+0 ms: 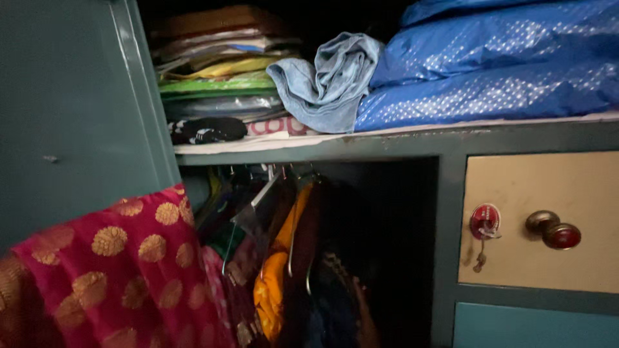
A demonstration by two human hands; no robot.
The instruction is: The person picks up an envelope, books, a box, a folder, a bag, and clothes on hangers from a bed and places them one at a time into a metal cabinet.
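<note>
A red cloth (pixel 122 270) with gold dots is filling the lower left of the frame, sitting outside the cupboard (pixel 77 116). No hands are showing, so their grip I cannot tell. Above, folded clothes (pixel 219 71), a grey cloth (pixel 329 80) and blue fabric (pixel 490 64) are lying shelved; hangers (pixel 284 245) are crowding below

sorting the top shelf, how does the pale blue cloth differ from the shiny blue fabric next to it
The pale blue cloth is light grey-blue, matte and plain; the shiny blue fabric is deep blue, glossy and dotted with small pale specks. The pale blue cloth lies crumpled in a loose heap, while the shiny blue fabric is folded in broad, flat layers. The shiny blue fabric also takes up far more of the shelf. Both rest on that shelf, touching.
</note>
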